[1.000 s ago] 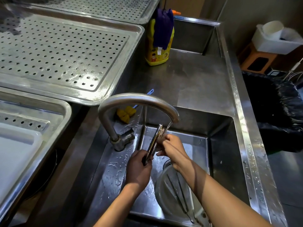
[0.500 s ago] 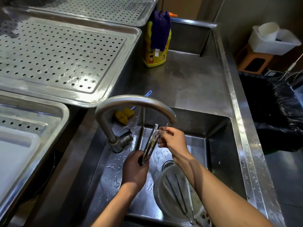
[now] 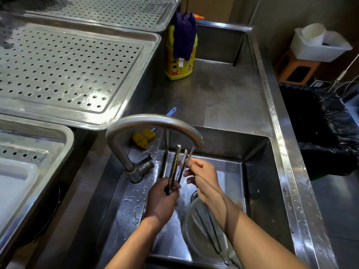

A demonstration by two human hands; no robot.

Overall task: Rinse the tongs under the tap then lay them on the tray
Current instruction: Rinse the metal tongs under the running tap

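- Tongs (image 3: 177,167) stand nearly upright over the sink (image 3: 258,171), tips just under the tap (image 3: 155,123) spout, likely so water runs down their length.
- Left hand (image 3: 162,200), grip clamped on the lower end, steadies them.
- Right hand (image 3: 203,175) pinches one arm near the tips, seemingly rubbing it.
- Slim, dark, wet metal.
- Tray (image 3: 124,105) waits at the bench's far left.

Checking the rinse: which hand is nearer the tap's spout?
Right. The right hand has its fingers at the tongs tips just below the spout; the left hand grips the tongs' lower end, farther down.
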